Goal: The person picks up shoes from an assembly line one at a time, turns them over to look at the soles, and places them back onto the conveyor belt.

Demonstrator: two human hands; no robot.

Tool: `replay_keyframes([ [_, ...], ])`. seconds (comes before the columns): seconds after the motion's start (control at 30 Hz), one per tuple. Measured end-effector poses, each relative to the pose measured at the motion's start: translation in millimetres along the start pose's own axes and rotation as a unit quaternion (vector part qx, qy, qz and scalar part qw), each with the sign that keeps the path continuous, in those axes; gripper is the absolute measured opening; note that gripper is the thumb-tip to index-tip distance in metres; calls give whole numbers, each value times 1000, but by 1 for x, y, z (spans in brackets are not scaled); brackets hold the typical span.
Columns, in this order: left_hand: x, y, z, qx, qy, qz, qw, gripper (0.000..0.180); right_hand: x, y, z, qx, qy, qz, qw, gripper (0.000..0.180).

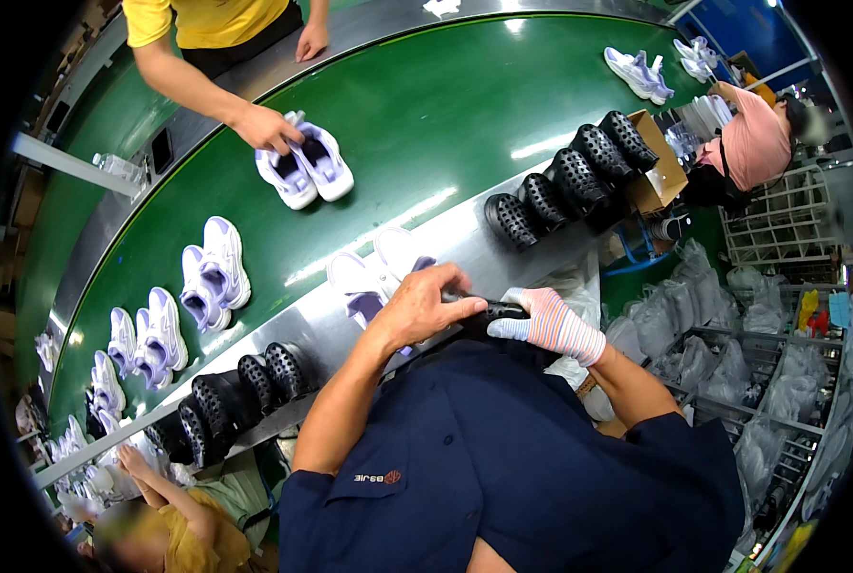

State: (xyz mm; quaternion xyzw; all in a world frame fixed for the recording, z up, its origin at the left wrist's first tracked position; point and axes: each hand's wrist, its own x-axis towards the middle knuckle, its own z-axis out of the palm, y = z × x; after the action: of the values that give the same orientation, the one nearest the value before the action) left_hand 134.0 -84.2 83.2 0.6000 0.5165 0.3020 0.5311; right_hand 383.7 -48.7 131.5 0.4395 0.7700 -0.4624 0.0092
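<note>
In front of my chest, both hands grip a slim, glossy black piece (499, 310); its full shape is hidden by my fingers and the angle. My bare left hand (426, 304) is closed around one end, thumb along the top. Wearing a striped knit glove, my right hand (551, 325) pinches the other end. Just beyond my left hand, a pair of white and lavender sneakers (350, 272) sits on the metal ledge (323, 315), partly covered by that hand and forearm.
Perforated black shoe forms (579, 181) line the ledge at right, more (226, 406) at left. Sneakers (212, 277) stand on the green conveyor (417, 115). Across it, a yellow-shirted person's hand (269, 129) holds a sneaker pair (307, 177). Racks of bagged items (732, 363) stand at right.
</note>
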Motion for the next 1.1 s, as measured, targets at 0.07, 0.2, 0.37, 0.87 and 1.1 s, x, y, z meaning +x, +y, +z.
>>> replay_keyframes([
  [0.07,7,7,8,28,135,117,983,55,-7,1,-7,-76,105,-7,992,47],
  [0.2,2,9,3,-13,268,33,963,44,-9,44,-37,-254,300,47,918,45],
  [0.37,-8,-3,6,39,277,58,958,19,0,81,-46,-321,317,110,886,47],
  [0.87,24,15,17,-497,128,40,857,66,1,-1,-19,469,-79,47,878,55],
  [1.1,20,2,30,-736,51,-35,674,79,10,35,79,794,-247,61,551,49],
])
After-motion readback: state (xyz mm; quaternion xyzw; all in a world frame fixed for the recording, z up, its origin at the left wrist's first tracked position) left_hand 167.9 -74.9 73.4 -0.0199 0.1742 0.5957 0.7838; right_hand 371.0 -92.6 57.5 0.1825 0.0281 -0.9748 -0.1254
